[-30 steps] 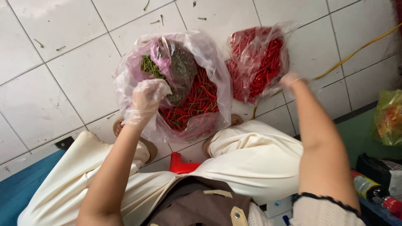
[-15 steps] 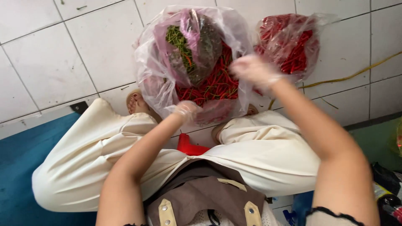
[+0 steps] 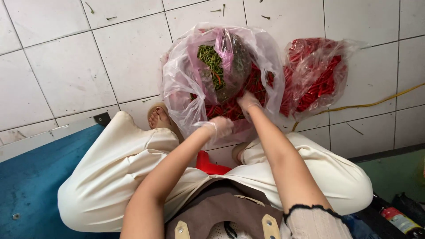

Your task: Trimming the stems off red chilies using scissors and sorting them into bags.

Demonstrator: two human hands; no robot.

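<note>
the person sat low over a white tiled floor (image 3: 66,66), knees wide in cream trousers (image 3: 115,177). between the feet stood a big clear bag (image 3: 186,88), open at the top. it was full of red chillies (image 3: 230,108), with a heap of green stems (image 3: 210,62) on top toward the back.

both hands wore thin clear gloves. the left hand (image 3: 220,126) was at the near edge of the big bag, its fingers curled on the plastic, so its grip was closed on the bag. the right hand (image 3: 248,102) was just past it, down among the red chillies by the inner fold of the bag. its fingers were bent, but i could not tell if they held any chillies.

a second bag (image 3: 316,75), also full of red chillies, lay just beside the big one on the right, touching it. a yellow cord (image 3: 376,102) ran across the floor behind it. a red stool (image 3: 210,164) showed between the legs. a blue mat (image 3: 31,177) lay at the left.
</note>
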